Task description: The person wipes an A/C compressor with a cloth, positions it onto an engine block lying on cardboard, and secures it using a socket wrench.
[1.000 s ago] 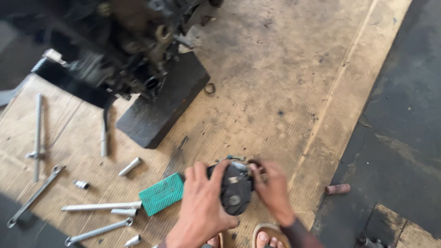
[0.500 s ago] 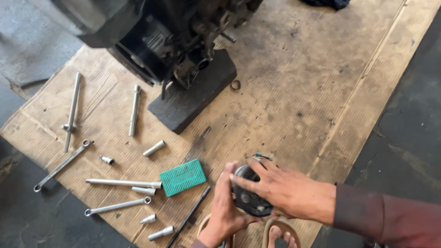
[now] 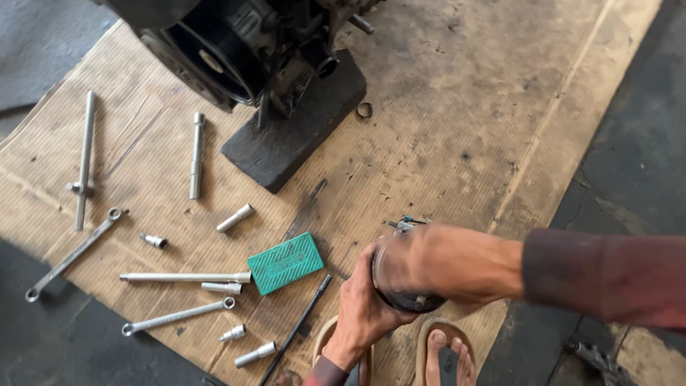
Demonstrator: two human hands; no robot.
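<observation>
Both my hands hold a round black metal engine part (image 3: 400, 294) just above my sandalled feet. My left hand (image 3: 363, 309) grips it from below and the left. My right hand (image 3: 446, 263) lies over its top, blurred, with a dark red sleeve behind it. Small wires stick out of the part at the top. A green ribbed box (image 3: 285, 262) lies on the cardboard just left of my left hand. A black engine (image 3: 243, 43) stands on a dark block (image 3: 300, 125) at the top.
Sockets, extension bars and wrenches (image 3: 175, 315) lie spread over the cardboard sheet (image 3: 457, 107) on the left. A thin black rod (image 3: 296, 329) lies near my left foot. A small ring (image 3: 364, 109) sits beside the block. Dark floor borders the cardboard right and lower left.
The view has shifted so the engine and tools sit further right and down. My right hand has moved from the part's right side to lie across its top.
</observation>
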